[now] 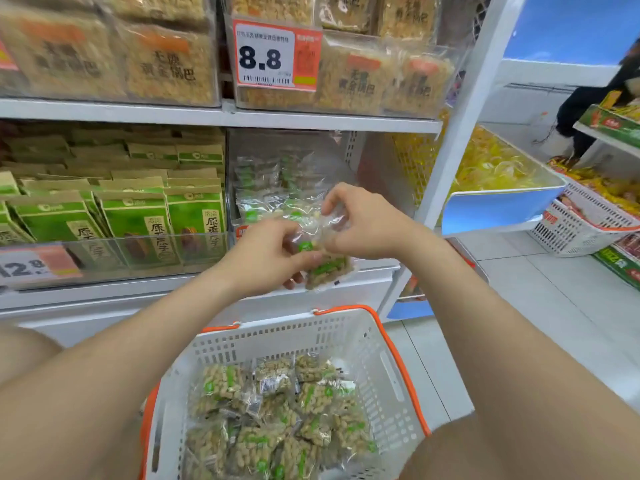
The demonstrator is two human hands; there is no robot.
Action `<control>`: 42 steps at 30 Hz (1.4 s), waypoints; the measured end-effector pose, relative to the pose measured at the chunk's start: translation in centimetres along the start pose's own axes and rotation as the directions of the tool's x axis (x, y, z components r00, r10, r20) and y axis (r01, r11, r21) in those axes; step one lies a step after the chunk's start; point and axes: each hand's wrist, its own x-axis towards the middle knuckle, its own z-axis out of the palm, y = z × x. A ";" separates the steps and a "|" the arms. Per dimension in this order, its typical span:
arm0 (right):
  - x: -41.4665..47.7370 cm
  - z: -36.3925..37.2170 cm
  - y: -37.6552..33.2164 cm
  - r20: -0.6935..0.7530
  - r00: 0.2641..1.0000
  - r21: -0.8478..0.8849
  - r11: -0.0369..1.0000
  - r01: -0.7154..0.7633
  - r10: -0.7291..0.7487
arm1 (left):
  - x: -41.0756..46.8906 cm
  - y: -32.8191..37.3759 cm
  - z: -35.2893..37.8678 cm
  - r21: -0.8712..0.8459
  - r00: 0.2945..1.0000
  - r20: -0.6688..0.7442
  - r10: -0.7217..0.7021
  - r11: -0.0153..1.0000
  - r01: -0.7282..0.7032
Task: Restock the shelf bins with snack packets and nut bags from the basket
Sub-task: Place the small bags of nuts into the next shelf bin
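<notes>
**While Both Grips Hold Packets**

As I watch, my left grip (266,254) curls around snack packets (329,270) and my right grip (363,223) pinches their clear top, just in front of the shelf bin (242,227); more fill the basket (277,329) below.

Single head view, wide-angle, facing forward-down; shelf (221,116) close, basket (284,328) beneath.

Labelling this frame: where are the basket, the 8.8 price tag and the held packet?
basket (375,348), head view, right wall.
8.8 price tag (260,57), head view, printed digits.
packet (329,270), head view, lower nut-filled part.
</notes>
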 end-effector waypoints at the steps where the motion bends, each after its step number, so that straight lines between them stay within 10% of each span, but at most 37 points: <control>1: 0.1 -0.4 0.0 -0.047 0.999 0.064 0.998 -0.022 0.025 | 0.1 0.5 -0.1 -0.072 0.996 -0.087 -0.017 0.997 0.011; 9: 0.9 -1.7 2.4 -0.084 0.979 0.474 0.872 -0.124 0.185 | 3.3 4.7 -0.3 -0.414 0.959 -0.256 -0.124 0.910 0.008; 14: 4.8 -0.2 6.1 -0.253 0.842 0.653 0.726 -0.215 0.476 | 4.9 4.7 -1.8 0.301 0.971 -0.219 0.099 0.953 -0.029; 25: 15.1 0.6 7.8 -0.197 0.873 0.174 0.892 -0.417 0.446 | 12.0 2.5 1.0 0.768 0.997 -0.037 0.074 0.641 -0.019; 32: 20.9 2.0 10.7 -0.203 0.849 0.257 0.863 -0.435 0.489 | 13.7 -0.3 0.6 0.753 0.977 -0.111 -0.180 0.626 0.201; 42: 22.4 4.4 9.7 -0.461 0.811 0.268 0.927 -0.261 0.361 | 13.8 -0.6 0.7 0.747 0.988 -0.096 -0.122 0.647 0.153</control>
